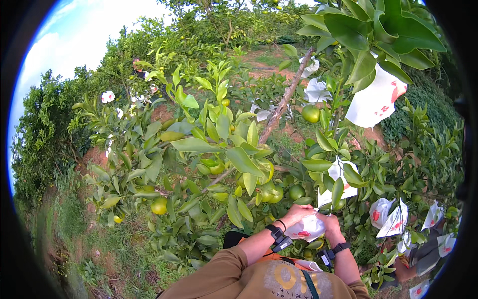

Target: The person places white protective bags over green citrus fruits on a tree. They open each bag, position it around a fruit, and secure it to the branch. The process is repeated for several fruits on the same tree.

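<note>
Both my hands meet at the gathered top of a white fruit bag (307,227) with red print, low in the citrus tree. My left hand (298,213) pinches its upper left edge, and my right hand (328,222) grips the upper right side. What the bag holds is hidden. Just above them hangs another white bag (341,183) among leaves. Green citrus fruits (297,191) and yellow-green ones (272,193) grow close to my left hand. White bag material (309,265) shows at an orange pouch or apron (274,256) against my waist.
A bare branch (285,99) slants across the tree. A large white bag (375,97) hangs at upper right, with several more bags (396,219) at right. Another person's arm (405,270) shows at lower right behind foliage. Leafy shoots (224,149) spread in front.
</note>
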Available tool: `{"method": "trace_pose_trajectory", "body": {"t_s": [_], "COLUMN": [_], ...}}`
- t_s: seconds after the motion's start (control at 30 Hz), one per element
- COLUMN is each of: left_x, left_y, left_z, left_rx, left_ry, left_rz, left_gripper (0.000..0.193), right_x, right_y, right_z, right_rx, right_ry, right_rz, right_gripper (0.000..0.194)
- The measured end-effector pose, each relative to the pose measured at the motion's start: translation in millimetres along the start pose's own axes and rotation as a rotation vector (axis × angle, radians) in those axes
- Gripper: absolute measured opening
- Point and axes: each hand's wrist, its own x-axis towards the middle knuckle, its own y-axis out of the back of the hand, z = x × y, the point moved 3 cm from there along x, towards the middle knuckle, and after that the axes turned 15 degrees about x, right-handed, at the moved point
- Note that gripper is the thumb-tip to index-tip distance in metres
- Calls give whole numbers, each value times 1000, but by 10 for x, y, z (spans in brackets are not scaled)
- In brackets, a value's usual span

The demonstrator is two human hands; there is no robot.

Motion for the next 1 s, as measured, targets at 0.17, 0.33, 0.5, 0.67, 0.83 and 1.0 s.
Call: {"method": "trace_pose_trajectory", "body": {"t_s": [0.17, 0.33, 0.5, 0.67, 0.83, 1.0], "left_x": [10, -40, -49, -23, 21, 50], "left_y": [-20, 20, 49, 59, 1, -2], "left_z": [-38, 37, 21, -77, -113, -103], "left_rx": [-252, -164, -174, -209, -103, -55], "left_ry": [77, 96, 77, 85, 86, -32], "left_rz": [-152, -280, -246, -252, -201, -81], "left_gripper": [42, 53, 51, 54, 45, 35], "right_x": [166, 274, 312, 266, 184, 75], "right_y": [106, 174, 184, 159, 146, 78], "right_z": [44, 99, 140, 172, 98, -1], "right_rx": [-8, 14, 19, 58, 42, 21], "right_ry": [-80, -164, -145, -70, -47, -43], "right_rz": [-62, -74, -83, -77, -84, -102], "right_gripper": [35, 33, 42, 40, 38, 37]}}
